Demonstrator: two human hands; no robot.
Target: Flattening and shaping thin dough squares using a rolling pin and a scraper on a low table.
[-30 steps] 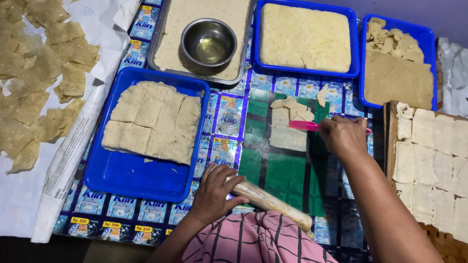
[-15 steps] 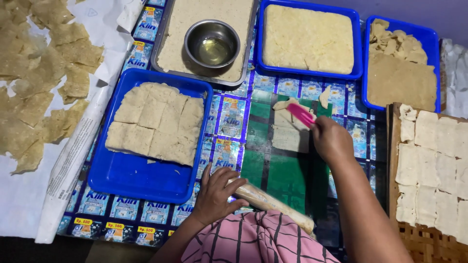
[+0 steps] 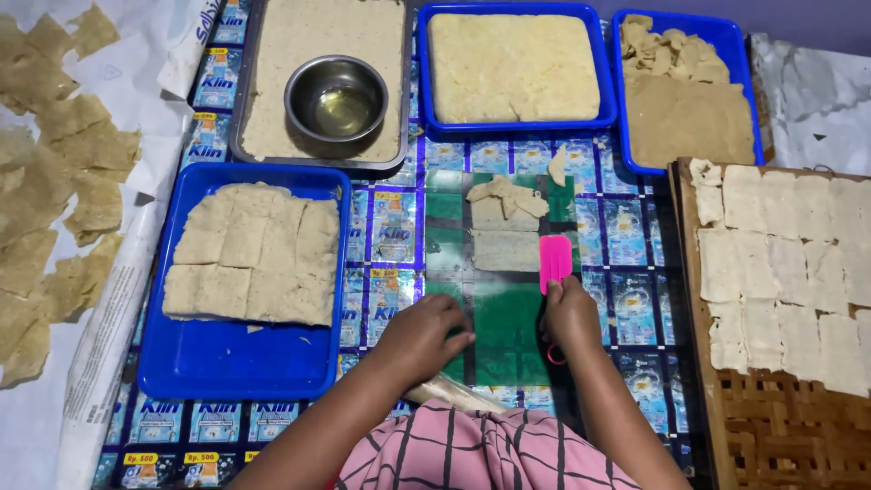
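My right hand [image 3: 572,318] grips a pink scraper [image 3: 554,260], its blade pointing away from me beside a thin rectangle of dough [image 3: 504,249] on the green work mat [image 3: 508,322]. Loose dough scraps [image 3: 508,193] lie at the mat's far end. My left hand [image 3: 425,336] rests palm down on the mat's near left part, fingers spread and holding nothing. A wooden rolling pin [image 3: 451,393] lies just below it, close to my lap.
A blue tray [image 3: 190,358] of cut dough squares sits left. A metal tray [image 3: 318,159] holds dough and a steel bowl [image 3: 337,98] of oil. Two blue trays [image 3: 517,125] [image 3: 753,136] of dough stand behind. A woven rack [image 3: 771,426] with squares is right; dried pieces [image 3: 63,200] lie far left.
My right hand drew the pink scraper back toward me, off the dough scraps. My left hand left the rolling pin and now lies flat on the mat.
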